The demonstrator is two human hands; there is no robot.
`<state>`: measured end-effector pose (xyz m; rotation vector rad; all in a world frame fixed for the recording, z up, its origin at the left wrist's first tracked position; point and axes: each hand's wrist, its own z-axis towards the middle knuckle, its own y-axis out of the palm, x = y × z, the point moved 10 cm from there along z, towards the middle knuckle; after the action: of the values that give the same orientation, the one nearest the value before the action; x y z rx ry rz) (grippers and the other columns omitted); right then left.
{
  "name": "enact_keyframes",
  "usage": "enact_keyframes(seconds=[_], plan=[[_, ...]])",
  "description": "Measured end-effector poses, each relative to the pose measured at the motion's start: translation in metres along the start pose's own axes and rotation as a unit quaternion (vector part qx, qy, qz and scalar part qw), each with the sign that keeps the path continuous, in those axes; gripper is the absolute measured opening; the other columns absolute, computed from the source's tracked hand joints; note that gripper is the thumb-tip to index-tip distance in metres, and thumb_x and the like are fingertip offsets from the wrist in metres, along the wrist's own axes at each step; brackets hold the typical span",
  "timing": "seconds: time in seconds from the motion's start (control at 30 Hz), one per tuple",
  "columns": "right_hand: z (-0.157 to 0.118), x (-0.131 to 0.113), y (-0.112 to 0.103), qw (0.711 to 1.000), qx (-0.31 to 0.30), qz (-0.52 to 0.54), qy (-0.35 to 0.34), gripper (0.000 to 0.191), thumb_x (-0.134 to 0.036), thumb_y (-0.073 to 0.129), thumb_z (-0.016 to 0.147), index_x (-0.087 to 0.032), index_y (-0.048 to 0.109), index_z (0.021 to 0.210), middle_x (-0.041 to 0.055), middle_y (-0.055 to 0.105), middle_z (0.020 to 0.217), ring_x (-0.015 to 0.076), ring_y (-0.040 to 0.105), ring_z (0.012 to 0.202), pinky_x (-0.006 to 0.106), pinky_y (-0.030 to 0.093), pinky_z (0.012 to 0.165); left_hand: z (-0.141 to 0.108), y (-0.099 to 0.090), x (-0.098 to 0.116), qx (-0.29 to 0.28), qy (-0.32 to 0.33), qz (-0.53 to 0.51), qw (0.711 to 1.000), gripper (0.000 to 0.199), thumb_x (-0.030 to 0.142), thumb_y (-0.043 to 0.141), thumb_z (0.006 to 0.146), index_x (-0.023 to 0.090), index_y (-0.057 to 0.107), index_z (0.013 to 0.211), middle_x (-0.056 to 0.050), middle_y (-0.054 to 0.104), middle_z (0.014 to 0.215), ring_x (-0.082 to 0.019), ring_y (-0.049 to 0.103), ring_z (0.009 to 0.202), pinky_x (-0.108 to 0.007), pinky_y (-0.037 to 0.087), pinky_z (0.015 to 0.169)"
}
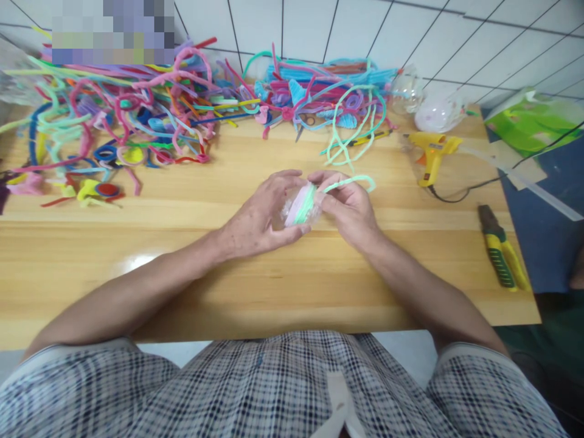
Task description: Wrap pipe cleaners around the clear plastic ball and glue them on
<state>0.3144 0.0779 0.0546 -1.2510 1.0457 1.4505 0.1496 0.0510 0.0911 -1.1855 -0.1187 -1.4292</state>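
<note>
Above the middle of the wooden table, my left hand [255, 216] is curled around a clear, shiny, rounded plastic piece [288, 210]. Bands of lavender and mint-green pipe cleaner [302, 207] run side by side across it. On its right side, my right hand [353, 213] pinches a mint-green pipe cleaner [351, 180] between thumb and fingers. The free end of that strand loops out to the right, past the knuckles. My fingers partly hide both edges of the plastic piece.
A tangled heap of colourful pipe cleaners [150, 115] covers the table's back left, with blue bundles [333, 72] behind. Clear plastic balls [438, 112] stand back right. A yellow glue gun [433, 152] trails a black cord. Yellow-green pliers [499, 252] lie near the right edge.
</note>
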Motion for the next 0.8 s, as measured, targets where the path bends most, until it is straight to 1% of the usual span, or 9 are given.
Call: enact_keyframes(seconds=[0.07, 0.13, 0.3, 0.4, 0.5, 0.67, 0.8], plan=[[-0.0017, -0.0053, 0.003, 1.0, -0.006, 0.0, -0.011, 0.027, -0.045, 0.091, 0.09, -0.027, 0.071, 0.092, 0.0051, 0.078, 0.129, 0.0243, 0.074, 0.127, 0.043, 0.062, 0.113, -0.0006, -0.0016, -0.0011, 0.009, -0.025, -0.011, 1.0, 0.061, 0.055, 0.074, 0.107, 0.026, 0.054, 0.157, -0.019, 0.064, 0.159, -0.035, 0.066, 0.148, -0.053, 0.06, 0.123], [-0.0031, -0.0076, 0.0049, 1.0, -0.007, 0.0, -0.004, 0.025, -0.044, 0.091, 0.09, -0.027, 0.073, 0.091, 0.0045, 0.077, 0.129, 0.0239, 0.073, 0.127, 0.043, 0.06, 0.115, -0.0012, -0.002, -0.0014, 0.015, -0.032, -0.024, 0.999, 0.056, 0.052, 0.075, 0.108, 0.026, 0.055, 0.153, -0.017, 0.066, 0.154, -0.032, 0.069, 0.143, -0.05, 0.061, 0.118], [-0.0024, -0.0075, 0.0037, 0.999, 0.005, 0.021, 0.03, 0.032, -0.054, 0.093, 0.088, -0.027, 0.074, 0.088, 0.0044, 0.078, 0.126, 0.0249, 0.073, 0.124, 0.042, 0.063, 0.109, -0.0019, -0.0051, -0.0038, 0.039, -0.02, -0.053, 0.998, 0.057, 0.045, 0.082, 0.104, 0.026, 0.056, 0.151, -0.015, 0.068, 0.153, -0.031, 0.069, 0.143, -0.047, 0.061, 0.12], [-0.0008, -0.0103, 0.0029, 0.999, 0.003, 0.031, 0.028, 0.037, -0.059, 0.094, 0.087, -0.028, 0.075, 0.087, 0.0041, 0.078, 0.124, 0.0248, 0.073, 0.122, 0.042, 0.063, 0.108, -0.0018, -0.0056, -0.0048, 0.045, -0.007, -0.039, 0.998, 0.062, 0.045, 0.082, 0.104, 0.025, 0.055, 0.155, -0.016, 0.067, 0.153, -0.032, 0.068, 0.145, -0.05, 0.059, 0.125], [-0.0002, -0.0111, 0.0032, 0.999, -0.007, 0.021, 0.028, 0.04, -0.062, 0.095, 0.087, -0.028, 0.074, 0.087, 0.004, 0.078, 0.124, 0.0245, 0.073, 0.121, 0.042, 0.064, 0.107, -0.0013, -0.0048, -0.004, 0.044, 0.012, -0.02, 0.999, 0.063, 0.048, 0.08, 0.105, 0.025, 0.055, 0.158, -0.017, 0.066, 0.154, -0.032, 0.067, 0.147, -0.052, 0.059, 0.125], [-0.0001, -0.0098, 0.0017, 1.0, -0.019, -0.005, 0.024, 0.034, -0.055, 0.093, 0.09, -0.027, 0.074, 0.089, 0.0045, 0.076, 0.128, 0.0241, 0.072, 0.127, 0.042, 0.06, 0.114, -0.0003, -0.002, -0.0017, 0.032, 0.04, -0.025, 0.998, 0.062, 0.047, 0.078, 0.105, 0.026, 0.055, 0.159, -0.019, 0.065, 0.155, -0.034, 0.066, 0.148, -0.055, 0.059, 0.125], [0.001, -0.0095, 0.0015, 0.998, -0.03, -0.04, 0.027, 0.03, -0.052, 0.091, 0.09, -0.027, 0.074, 0.089, 0.0041, 0.075, 0.131, 0.0232, 0.071, 0.125, 0.042, 0.059, 0.115, 0.001, -0.0001, 0.0003, 0.013, 0.05, -0.027, 0.998, 0.063, 0.047, 0.079, 0.104, 0.028, 0.053, 0.159, -0.018, 0.065, 0.157, -0.036, 0.064, 0.149, -0.059, 0.058, 0.124]])
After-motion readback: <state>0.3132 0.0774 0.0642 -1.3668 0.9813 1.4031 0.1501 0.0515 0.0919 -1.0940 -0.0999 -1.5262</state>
